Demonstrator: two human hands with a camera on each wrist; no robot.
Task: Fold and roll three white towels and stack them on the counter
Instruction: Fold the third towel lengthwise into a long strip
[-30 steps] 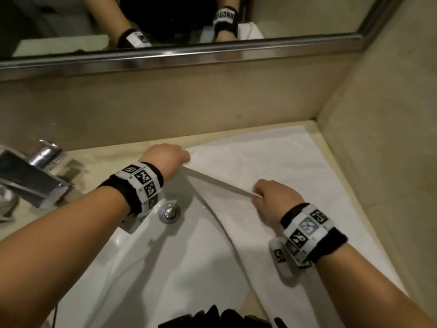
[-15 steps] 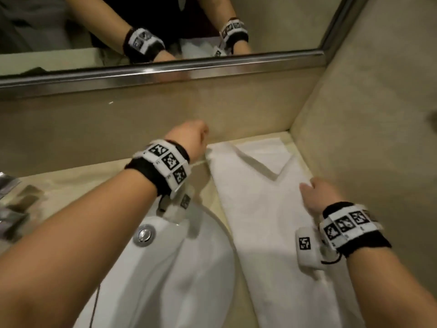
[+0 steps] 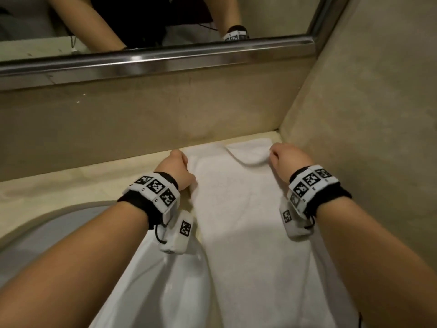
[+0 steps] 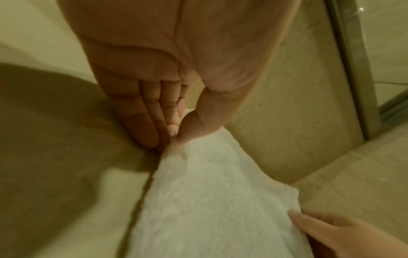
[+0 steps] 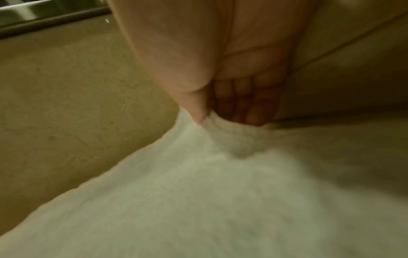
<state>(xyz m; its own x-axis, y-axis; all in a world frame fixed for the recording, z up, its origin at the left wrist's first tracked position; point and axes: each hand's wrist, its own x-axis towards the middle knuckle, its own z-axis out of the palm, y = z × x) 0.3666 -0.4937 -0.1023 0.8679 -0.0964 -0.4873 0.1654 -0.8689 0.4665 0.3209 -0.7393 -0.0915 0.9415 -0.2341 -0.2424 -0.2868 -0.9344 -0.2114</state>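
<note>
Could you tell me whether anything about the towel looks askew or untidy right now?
Yes: the towel is uneven at its far end. Near the right hand a flap bunches and curves across instead of lying square, while the left hand pinches a flatter corner. Its near left edge overhangs the sink.

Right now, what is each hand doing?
Left hand: pinching the towel's far left corner.
Right hand: pinching its far right corner.
</note>
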